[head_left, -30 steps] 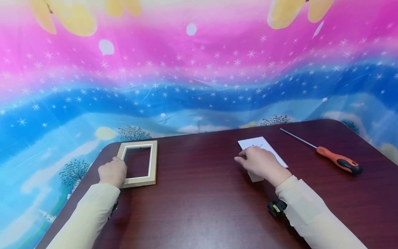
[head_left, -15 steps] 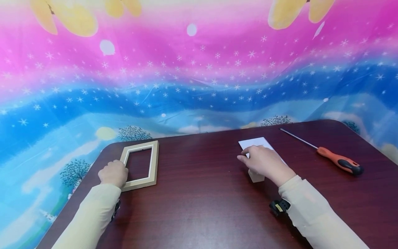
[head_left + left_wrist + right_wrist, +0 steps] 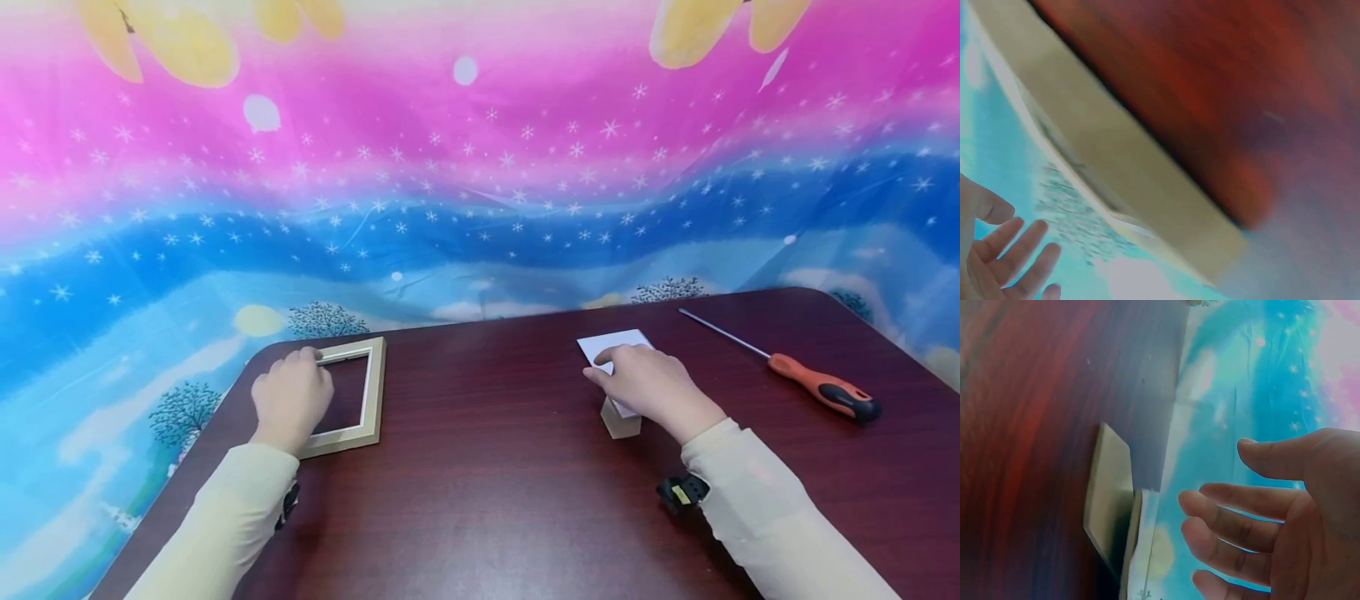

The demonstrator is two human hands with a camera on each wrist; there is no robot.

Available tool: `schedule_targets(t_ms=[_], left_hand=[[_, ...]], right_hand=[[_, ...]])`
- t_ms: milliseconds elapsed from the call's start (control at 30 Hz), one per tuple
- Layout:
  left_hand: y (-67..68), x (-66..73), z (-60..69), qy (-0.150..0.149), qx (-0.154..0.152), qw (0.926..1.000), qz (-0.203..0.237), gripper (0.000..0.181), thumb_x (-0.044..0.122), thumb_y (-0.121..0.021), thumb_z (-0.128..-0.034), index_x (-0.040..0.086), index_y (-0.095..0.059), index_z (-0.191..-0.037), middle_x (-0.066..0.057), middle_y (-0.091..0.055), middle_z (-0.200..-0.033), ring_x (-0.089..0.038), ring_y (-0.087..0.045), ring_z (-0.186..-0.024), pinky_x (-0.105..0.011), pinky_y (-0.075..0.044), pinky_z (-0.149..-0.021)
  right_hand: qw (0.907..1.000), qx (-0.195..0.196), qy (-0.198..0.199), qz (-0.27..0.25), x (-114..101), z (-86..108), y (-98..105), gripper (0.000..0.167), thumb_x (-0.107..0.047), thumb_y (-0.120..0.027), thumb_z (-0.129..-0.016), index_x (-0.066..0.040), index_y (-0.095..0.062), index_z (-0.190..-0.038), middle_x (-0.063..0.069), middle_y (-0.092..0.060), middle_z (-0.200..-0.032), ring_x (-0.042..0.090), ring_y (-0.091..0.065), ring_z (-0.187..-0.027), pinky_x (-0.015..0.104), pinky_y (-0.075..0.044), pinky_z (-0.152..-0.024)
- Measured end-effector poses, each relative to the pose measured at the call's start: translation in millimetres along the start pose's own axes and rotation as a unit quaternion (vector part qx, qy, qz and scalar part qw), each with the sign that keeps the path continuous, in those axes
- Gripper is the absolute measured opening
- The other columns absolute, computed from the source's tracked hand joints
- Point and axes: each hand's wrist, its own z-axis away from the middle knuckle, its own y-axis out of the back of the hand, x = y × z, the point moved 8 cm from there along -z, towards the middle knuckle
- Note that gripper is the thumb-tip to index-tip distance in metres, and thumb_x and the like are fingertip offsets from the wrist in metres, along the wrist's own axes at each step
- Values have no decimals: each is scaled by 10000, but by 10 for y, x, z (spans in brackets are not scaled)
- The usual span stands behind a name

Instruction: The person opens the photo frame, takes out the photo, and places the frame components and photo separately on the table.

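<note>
A pale wooden photo frame (image 3: 377, 392) with a white inner edge lies at the table's left end. My left hand (image 3: 292, 398) is over its left side; in the left wrist view the fingers (image 3: 1019, 253) are loosely extended, apart from the frame's edge (image 3: 1104, 144). My right hand (image 3: 648, 385) hovers above a white card (image 3: 611, 342), holding nothing. Under the card is a beige backing board (image 3: 1129, 556), and a beige flap (image 3: 1110, 494), looking like a stand leg, juts from it. The right thumb and fingers (image 3: 1235, 550) are spread, clear of the card, most of which the hand hides in the head view.
To the right of the card lies a screwdriver (image 3: 825, 387) with an orange and black handle, its shaft pointing to the back. The dark red table (image 3: 480, 483) ends against a colourful printed cloth (image 3: 465, 200).
My left hand has come up off the frame's left side and moved forward and right over it. The right hand has shifted slightly right, above the card.
</note>
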Motion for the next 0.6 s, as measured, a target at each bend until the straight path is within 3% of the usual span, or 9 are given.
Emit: schedule_targets(t_ms=[100, 233, 367, 600], left_hand=[[11, 189, -13, -125, -210, 9996, 106, 262, 112, -508, -929, -12, -672, -1093, -197, -689, -915, -403, -637, -804, -557, -493, -661], [-22, 431, 6, -127, -552, 9981, 231, 276, 168, -520, -963, 35, -690, -1135, -159, -700, -857, -339, -637, -702, -506, -506, -580], [-49, 646, 48, -127, -572, 9975, 403, 267, 191, -526, -973, 67, -709, -1123, -114, -698, -808, -269, -604, -599, -436, -478, -503], [-43, 1021, 191, -182, -632, 9940, 870, 222, 219, -578, -952, 123, -735, -1076, -83, -727, -926, -294, -663, -776, -451, -506, -607]], right_hand=[[9999, 117, -56, 88, 51, 3, 58, 446, -345, -568, -1001, -23, -641, -1302, 208, -661, -1218, 362, -651, -1005, 537, -509, -731], [9998, 124, -125, 104, 117, 8, 93, 452, -353, -556, -1004, -22, -640, -1301, 234, -648, -1225, 412, -645, -1014, 576, -504, -762], [9998, 79, -136, 150, 161, 7, 114, 452, -361, -570, -996, -24, -648, -1286, 243, -647, -1218, 442, -626, -1047, 602, -491, -785], [9993, 91, -184, 309, 226, -7, 135, 461, -341, -602, -975, -6, -637, -1289, 259, -634, -1232, 462, -599, -1093, 616, -480, -796]])
